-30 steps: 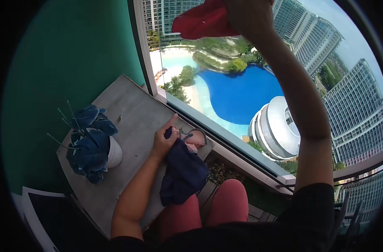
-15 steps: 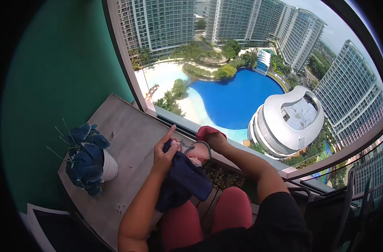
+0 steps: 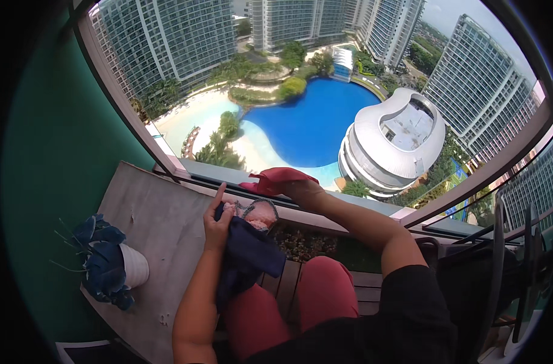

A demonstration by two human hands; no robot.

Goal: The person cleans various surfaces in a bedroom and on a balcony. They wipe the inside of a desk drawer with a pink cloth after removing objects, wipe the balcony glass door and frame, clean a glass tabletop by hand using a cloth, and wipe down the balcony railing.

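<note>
My left hand (image 3: 216, 229) is closed round the top of a navy blue cloth (image 3: 249, 250), its index finger pointing up and its thumb pressed in. From that same grip a pink fabric piece (image 3: 262, 213) with black-and-white trim sticks out to the right; its exact kind I cannot make out. The navy cloth hangs down over my lap. Further right, near the window sill, my right hand (image 3: 306, 195) is closed on a red cloth (image 3: 275, 181), whose loose end stretches left above the pink piece. The fingers of this hand are partly hidden by the cloth.
On my left, a greyish wooden table (image 3: 167, 242) bears a potted plant (image 3: 100, 267) with dark blue leaves in a white pot. A large window (image 3: 343, 209) rises in front. Wooden slats (image 3: 367, 288) and dry plants lie below; dark chair-like frames (image 3: 495, 267) stand at right.
The red cloth has opened out and spread left in my right hand. My left hand still grips the navy cloth and pink piece. The whole view has shifted toward the right.
</note>
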